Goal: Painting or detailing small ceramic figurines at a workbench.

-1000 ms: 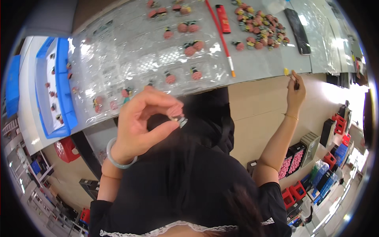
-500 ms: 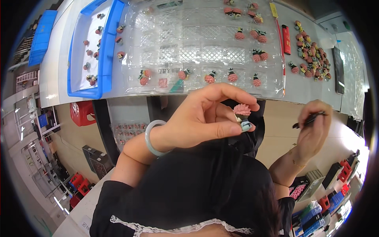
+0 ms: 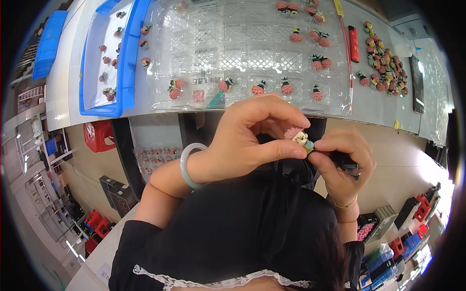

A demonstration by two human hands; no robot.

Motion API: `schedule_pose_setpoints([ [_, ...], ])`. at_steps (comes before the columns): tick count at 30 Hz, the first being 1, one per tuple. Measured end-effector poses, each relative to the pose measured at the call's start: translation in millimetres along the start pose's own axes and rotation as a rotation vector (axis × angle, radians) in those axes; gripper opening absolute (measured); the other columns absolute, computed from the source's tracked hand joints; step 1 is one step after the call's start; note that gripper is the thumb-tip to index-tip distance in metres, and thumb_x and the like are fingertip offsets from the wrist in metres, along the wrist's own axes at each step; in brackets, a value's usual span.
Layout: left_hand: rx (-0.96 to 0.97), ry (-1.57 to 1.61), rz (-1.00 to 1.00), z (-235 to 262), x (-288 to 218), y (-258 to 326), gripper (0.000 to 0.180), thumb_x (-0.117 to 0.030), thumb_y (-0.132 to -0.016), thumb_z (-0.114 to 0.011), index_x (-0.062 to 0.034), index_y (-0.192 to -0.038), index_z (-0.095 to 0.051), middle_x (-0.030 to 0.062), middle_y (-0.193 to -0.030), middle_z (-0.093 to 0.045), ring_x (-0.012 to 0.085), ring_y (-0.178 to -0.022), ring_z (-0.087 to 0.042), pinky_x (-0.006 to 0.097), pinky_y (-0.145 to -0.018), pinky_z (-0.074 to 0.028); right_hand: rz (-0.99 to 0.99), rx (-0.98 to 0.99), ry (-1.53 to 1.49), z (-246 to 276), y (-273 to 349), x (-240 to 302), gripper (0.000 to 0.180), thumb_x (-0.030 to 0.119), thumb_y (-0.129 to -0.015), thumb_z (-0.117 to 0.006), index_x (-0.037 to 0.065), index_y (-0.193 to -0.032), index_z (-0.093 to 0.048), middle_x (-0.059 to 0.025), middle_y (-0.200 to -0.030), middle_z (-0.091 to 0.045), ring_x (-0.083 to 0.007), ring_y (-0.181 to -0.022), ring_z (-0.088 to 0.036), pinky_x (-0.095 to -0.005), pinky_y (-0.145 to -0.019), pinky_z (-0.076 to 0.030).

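In front of my chest, a small figurine (image 3: 302, 138) with a ridged pink top, a cream face and a blue-green body sits between both hands. My left hand (image 3: 262, 138) is closed on it, thumb and fingertips pinching the pink part. The thumb and forefinger of my right hand (image 3: 342, 155) pinch the figurine's lower end. A dark object (image 3: 348, 165) is tucked in the right palm; its kind is mostly hidden. Beyond my hands, a clear plastic tray (image 3: 242, 99) on the table holds similar pink figurines, singly and in small clusters.
At the left stands a blue bin (image 3: 127, 82) with several figurines inside. Right of the tray lie a red lighter-shaped item (image 3: 353, 43), a heap of figurines (image 3: 386, 70) and a dark phone-like slab (image 3: 417, 85). A red stool (image 3: 99, 137) stands below the table's left side.
My right hand has come in from the right and now pinches the figurine's lower end. In my left hand the figurine has turned, its face now showing.
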State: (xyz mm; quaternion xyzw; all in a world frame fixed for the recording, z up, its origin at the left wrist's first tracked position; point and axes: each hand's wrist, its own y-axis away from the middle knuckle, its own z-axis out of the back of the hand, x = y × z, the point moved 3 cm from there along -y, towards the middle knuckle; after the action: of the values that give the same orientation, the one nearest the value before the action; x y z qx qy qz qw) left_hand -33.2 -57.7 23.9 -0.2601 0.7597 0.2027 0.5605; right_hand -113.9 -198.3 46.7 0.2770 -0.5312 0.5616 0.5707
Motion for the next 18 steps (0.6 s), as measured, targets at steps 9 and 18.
schedule_pose_setpoints([
  [9, -0.051, -0.129, -0.069, -2, -4, -2, 0.038, 0.006, -0.060, -0.070, 0.0022, -0.095, -0.055, 0.0064, -0.083, -0.053, 0.0101, -0.070, -0.052, 0.021, -0.063, -0.044, -0.088, -0.074, -0.021, 0, 4, -6, 0.016, -0.007, -0.061, -0.066, 0.001, -0.073, -0.059, -0.0064, -0.069, -0.056, -0.0093, -0.053, -0.048, -0.0185, -0.045, -0.036],
  [18, 0.024, -0.477, -0.394, 0, -11, -2, 0.028, 0.007, -0.061, -0.069, 0.0006, -0.086, -0.058, 0.0073, -0.080, -0.053, 0.0126, -0.068, -0.052, 0.023, -0.060, -0.043, 0.058, -0.014, 0.040, -3, 0, -1, 0.019, -0.008, -0.056, -0.065, 0.002, -0.071, -0.057, -0.0055, -0.067, -0.055, -0.0117, -0.056, -0.050, -0.0197, -0.046, -0.037],
])
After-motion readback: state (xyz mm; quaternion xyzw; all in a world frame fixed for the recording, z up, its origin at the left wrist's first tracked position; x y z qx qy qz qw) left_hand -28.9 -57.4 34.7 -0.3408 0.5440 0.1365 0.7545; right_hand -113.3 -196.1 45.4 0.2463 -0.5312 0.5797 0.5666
